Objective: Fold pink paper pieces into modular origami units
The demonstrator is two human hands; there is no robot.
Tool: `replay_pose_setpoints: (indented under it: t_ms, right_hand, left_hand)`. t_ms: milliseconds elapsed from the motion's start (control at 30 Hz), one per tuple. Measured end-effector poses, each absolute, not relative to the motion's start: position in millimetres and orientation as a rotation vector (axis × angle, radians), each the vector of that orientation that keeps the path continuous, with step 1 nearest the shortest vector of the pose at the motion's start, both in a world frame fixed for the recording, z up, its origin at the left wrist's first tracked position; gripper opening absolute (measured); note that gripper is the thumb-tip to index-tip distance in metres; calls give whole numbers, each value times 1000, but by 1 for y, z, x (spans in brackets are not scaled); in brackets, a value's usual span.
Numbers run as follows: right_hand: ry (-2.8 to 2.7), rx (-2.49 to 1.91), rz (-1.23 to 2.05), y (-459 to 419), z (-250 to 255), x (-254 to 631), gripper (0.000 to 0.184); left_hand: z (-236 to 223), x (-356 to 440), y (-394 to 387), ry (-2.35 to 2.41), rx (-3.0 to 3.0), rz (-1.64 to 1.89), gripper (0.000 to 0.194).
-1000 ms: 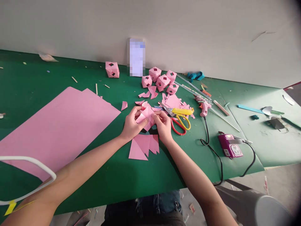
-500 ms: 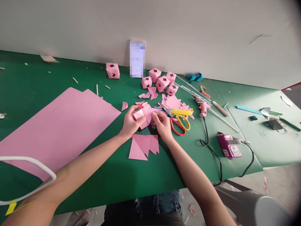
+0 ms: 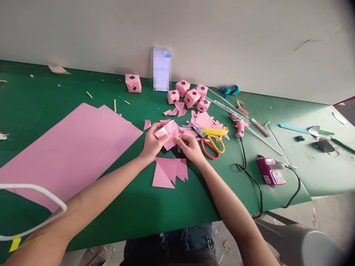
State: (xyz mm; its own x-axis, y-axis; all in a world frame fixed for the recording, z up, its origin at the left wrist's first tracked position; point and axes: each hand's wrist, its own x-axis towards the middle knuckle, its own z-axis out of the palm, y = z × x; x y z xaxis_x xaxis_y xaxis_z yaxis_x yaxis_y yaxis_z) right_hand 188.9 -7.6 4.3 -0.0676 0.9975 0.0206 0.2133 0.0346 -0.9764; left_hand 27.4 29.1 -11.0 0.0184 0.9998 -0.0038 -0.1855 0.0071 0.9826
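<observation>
A creased pink paper piece (image 3: 169,130) is held up between my two hands over the table. My left hand (image 3: 153,143) is closed on its left side, thumb on the front face. The fingers of my right hand (image 3: 189,146) pinch its lower right edge. Just below lie several cut pink paper pieces (image 3: 164,173), overlapping. Scissors (image 3: 212,145) with one red and one yellow handle lie to the right of my right hand, a yellow cutter (image 3: 215,131) across them. Pink paper scraps (image 3: 203,119) are heaped behind.
Several folded pink paper balls (image 3: 192,98) sit at the back by a propped phone (image 3: 162,70). Large pink sheets (image 3: 72,151) cover the left. A pink glue gun (image 3: 240,127), clear glue sticks (image 3: 264,142) and a purple power socket (image 3: 271,172) with cords lie right.
The pink paper piece has been turned and tilted, so its creased face shows more. My right hand has shifted slightly left and down along its edge.
</observation>
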Motion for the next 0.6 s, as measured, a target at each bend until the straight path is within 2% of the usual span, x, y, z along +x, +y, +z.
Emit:
replay_pose_setpoints:
  t_ms: [600]
  right_hand:
    - [-1539, -1283, 1097, -7, -4, 192, 44]
  left_hand:
    - [-16, 26, 32, 1040, 1062, 1285, 49]
